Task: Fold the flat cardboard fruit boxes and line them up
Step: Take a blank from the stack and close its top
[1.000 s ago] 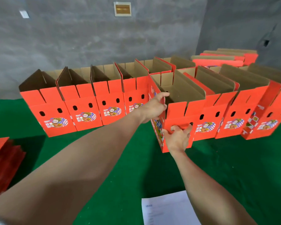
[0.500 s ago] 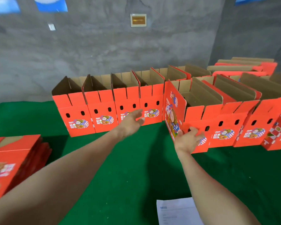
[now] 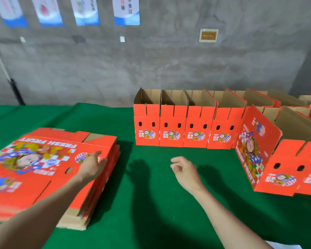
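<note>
A stack of flat red fruit boxes (image 3: 43,164) lies on the green table at the left. My left hand (image 3: 92,168) hovers over the stack's right edge with fingers extended, holding nothing. My right hand (image 3: 186,172) hangs over the bare green cloth in the middle, fingers loosely curled and empty. Behind it, a row of folded red boxes (image 3: 187,130) stands with open tops. The nearest folded box (image 3: 269,159) stands at the right, turned at an angle to that row.
The green table (image 3: 151,203) runs up to a grey concrete wall with posters. More folded boxes (image 3: 294,105) fill the back right. A white sheet of paper (image 3: 284,246) lies at the near edge, bottom right.
Both hands have left the angled folded box and swung left. The left hand now reaches over the flat stack, and the view has turned left with them.
</note>
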{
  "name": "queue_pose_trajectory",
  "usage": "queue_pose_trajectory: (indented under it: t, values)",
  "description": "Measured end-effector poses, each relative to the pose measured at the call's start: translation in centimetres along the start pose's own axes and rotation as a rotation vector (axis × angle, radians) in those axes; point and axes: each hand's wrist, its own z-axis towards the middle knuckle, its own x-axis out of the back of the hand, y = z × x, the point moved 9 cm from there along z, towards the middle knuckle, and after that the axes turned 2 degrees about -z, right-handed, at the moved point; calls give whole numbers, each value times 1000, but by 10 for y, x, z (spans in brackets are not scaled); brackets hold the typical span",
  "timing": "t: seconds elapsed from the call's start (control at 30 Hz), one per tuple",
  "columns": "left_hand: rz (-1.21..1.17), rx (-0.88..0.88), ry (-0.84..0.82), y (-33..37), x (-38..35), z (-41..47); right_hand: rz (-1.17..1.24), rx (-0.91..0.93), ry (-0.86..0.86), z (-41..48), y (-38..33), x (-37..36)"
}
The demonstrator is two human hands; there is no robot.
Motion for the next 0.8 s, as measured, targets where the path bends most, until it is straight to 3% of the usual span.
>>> queue_pose_trajectory:
  t: [0.07, 0.17, 0.3, 0.43, 0.53, 0.6, 0.8]
  values:
    - [43, 99, 29, -46, 28, 11, -58, 1, -48, -3, -14, -26]
    - [181, 104, 4, -87, 45, 23, -108, 12, -95, -8, -39, -66]
    - [513, 104, -182, -125, 25, 14, -138, 9, -169, -14, -63, -114]
    - [569, -69, -131, -111, 8, -22, -202, -59, -245, -19, -65, -150]
    - [429, -271, -22, -86, 13, -44, -252, -166, -294, -23, -51, -171]
    - [396, -299, 51, -84, 25, -47, -243, -259, -304, -26, -38, -183]
    - [521, -94, -131, -137, 13, -48, 400, -704, -178, -47, -8, -210]
